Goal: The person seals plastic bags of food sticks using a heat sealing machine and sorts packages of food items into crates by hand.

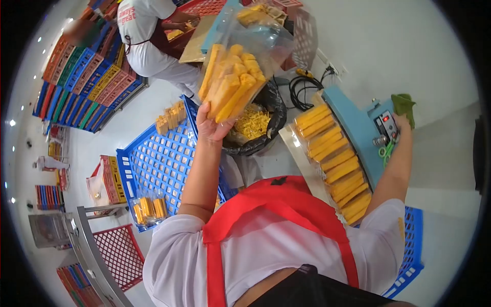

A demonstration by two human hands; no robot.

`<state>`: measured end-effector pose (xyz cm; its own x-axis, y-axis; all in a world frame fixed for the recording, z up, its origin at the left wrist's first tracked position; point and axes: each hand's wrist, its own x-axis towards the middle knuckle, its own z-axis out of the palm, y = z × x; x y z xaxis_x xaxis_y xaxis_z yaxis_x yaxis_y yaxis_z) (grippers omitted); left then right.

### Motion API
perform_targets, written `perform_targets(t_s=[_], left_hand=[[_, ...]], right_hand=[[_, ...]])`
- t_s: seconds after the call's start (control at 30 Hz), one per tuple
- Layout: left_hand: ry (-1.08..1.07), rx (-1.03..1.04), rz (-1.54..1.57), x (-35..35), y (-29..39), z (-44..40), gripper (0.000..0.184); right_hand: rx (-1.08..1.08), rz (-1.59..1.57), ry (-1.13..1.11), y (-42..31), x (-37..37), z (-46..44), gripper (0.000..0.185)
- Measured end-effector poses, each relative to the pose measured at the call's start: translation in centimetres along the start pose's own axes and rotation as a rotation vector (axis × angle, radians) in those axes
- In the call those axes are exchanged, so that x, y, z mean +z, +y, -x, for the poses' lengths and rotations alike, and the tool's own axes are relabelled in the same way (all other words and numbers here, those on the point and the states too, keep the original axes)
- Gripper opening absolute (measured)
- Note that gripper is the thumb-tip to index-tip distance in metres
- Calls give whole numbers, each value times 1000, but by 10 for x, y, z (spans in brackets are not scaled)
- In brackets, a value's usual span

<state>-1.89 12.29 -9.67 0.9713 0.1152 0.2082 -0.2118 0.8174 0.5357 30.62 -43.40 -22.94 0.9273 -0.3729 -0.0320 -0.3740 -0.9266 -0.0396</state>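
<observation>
My left hand (213, 123) holds up a clear plastic bag of yellow sticks (232, 84) from below, fingers closed round its lower end. The bag's upper part is loose and see-through. My right hand (400, 123) is at the far side of a blue machine (353, 117), near its control panel (386, 125) and a green cloth (404, 108); its fingers are mostly hidden. Green-handled scissors (387, 150) lie by the panel. Rows of yellow sticks (340, 166) line the machine's near side.
A black-lined bin (276, 110) with yellow scraps stands beyond my left hand. The blue crate (158, 153) at left bears packed bags (149, 209). A co-worker in white (148, 46) bends over a red crate at the top. Black cables (302, 89) lie behind the machine.
</observation>
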Motion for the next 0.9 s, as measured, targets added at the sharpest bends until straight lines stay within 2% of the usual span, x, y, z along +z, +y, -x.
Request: perform_targets(t_s=[0.03, 0.1, 0.17, 0.23, 0.3, 0.33, 0.37, 0.47, 0.53, 0.57, 0.6, 0.63, 0.67, 0.7, 0.73, 0.77, 0.8, 0.83, 0.87, 0.9], left_hand=[[12, -8, 57, -3, 3, 0, 67], [21, 6, 26, -3, 8, 1, 67], [23, 10, 3, -2, 11, 2, 67], [30, 33, -20, -1, 11, 5, 67], [15, 38, -1, 5, 5, 3, 67], [2, 49, 15, 9, 3, 2, 67], [6, 43, 21, 11, 0, 2, 67], [6, 28, 61, 16, -2, 2, 64], [44, 34, -89, 15, 4, 6, 69], [47, 75, -203, 10, 10, 9, 77], [54, 89, -210, 10, 16, 14, 77], [160, 218, -571, 11, 23, 19, 82], [271, 347, -930, 14, 30, 25, 87], [389, 470, -1288, 18, 37, 29, 93], [405, 481, -1291, 23, 45, 33, 93], [192, 471, -1518, 29, 53, 39, 99], [-29, 444, -1732, 32, 59, 47, 106], [18, 443, -1597, 26, 59, 50, 110], [41, 449, -1606, 22, 59, 53, 110], [111, 491, -1563, 20, 61, 56, 110]], right_hand=[[-15, -5, 5, -6, -6, -3, 58], [-143, -22, -349, -5, -31, -11, 62], [-162, -167, -179, -60, -125, 80, 64], [-310, -398, 160, -77, -85, 33, 66], [-545, -878, -8, -151, -140, 141, 58], [-671, -967, -49, -185, -132, 172, 51], [-857, -1155, -507, -210, -144, 221, 50], [-1140, -1446, -1087, -260, -141, 347, 69], [-1360, -1842, -1271, -295, -121, 390, 65], [-1370, -1838, -1288, -300, -122, 398, 65], [-1282, -1863, -1296, -305, -125, 406, 62], [-1196, -1884, -1301, -310, -127, 412, 59], [-1211, -1875, -1316, -315, -126, 416, 59], [-1243, -1838, -1227, -320, -125, 421, 56], [-1272, -1800, -1140, -325, -124, 426, 54], [-1282, -1789, -1164, -329, -124, 433, 54], [-1326, -1778, -1055, -332, -124, 440, 53], [-1372, -1767, -946, -336, -125, 447, 51], [-1386, -1762, -970, -340, -125, 450, 51], [-1547, -1648, -816, -342, -128, 451, 51]])
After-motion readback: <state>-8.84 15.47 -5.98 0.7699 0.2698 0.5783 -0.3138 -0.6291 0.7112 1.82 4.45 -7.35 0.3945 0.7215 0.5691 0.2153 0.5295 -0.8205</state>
